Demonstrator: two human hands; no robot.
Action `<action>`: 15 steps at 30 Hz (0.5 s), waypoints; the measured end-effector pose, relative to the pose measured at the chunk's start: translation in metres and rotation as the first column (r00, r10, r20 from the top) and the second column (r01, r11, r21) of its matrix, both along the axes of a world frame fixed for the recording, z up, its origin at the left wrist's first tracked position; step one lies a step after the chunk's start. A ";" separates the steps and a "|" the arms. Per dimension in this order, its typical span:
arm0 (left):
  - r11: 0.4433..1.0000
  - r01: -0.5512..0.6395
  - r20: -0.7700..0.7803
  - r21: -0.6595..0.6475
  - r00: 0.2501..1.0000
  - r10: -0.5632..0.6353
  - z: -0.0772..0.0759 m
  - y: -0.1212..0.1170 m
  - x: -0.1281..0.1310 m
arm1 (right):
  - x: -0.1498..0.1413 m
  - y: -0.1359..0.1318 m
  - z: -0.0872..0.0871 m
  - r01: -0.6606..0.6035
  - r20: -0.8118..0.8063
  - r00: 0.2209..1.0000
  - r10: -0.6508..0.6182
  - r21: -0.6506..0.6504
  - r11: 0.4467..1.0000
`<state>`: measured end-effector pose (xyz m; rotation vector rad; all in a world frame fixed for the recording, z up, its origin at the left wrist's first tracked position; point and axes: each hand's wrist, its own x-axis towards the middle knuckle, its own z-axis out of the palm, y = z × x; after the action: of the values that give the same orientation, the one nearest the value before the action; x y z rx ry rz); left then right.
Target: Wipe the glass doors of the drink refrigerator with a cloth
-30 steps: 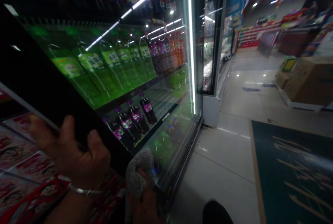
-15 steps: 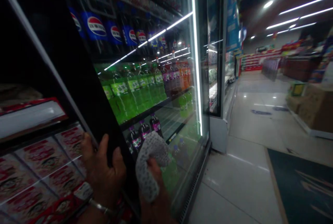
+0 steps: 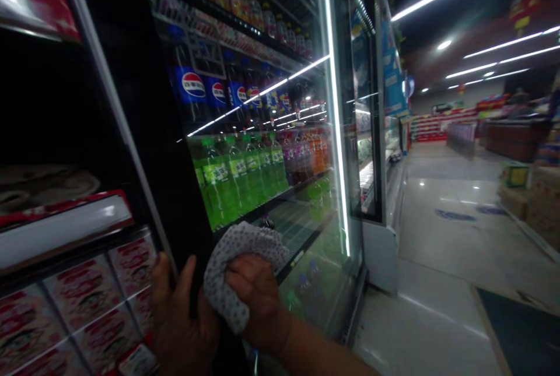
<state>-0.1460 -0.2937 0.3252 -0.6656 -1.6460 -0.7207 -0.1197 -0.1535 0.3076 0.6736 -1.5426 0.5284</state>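
Note:
My right hand (image 3: 254, 297) presses a grey patterned cloth (image 3: 231, 265) against the glass door of a drinks cooler (image 3: 301, 236), fingers closed on the cloth. My left hand (image 3: 179, 317) grips the black edge of that door (image 3: 175, 207), fingers wrapped round it. Behind the glass stand green bottles (image 3: 236, 178), purple and orange bottles (image 3: 306, 154), and blue cola bottles (image 3: 205, 93) on the shelf above.
Red and white boxes (image 3: 79, 294) fill shelves at the left. Further coolers (image 3: 376, 148) line the aisle beyond. A shiny tiled floor (image 3: 437, 236) runs ahead, with a dark mat (image 3: 520, 312) at lower right and cardboard boxes (image 3: 534, 201) at the right.
My view has tilted upward. My right hand has carried the cloth up the glass from near the door's bottom. My left hand keeps its grip on the door edge.

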 end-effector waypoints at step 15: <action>0.992 -0.128 0.070 0.012 0.989 0.127 -0.007 -0.002 -0.003 | -0.063 0.085 0.134 0.101 -0.238 0.966 -0.099 -0.002 0.995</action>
<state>-0.1486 -0.2953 0.3182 -0.5232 -1.7276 -0.6699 -0.1831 -0.0680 0.4413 0.6391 -1.3461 0.3498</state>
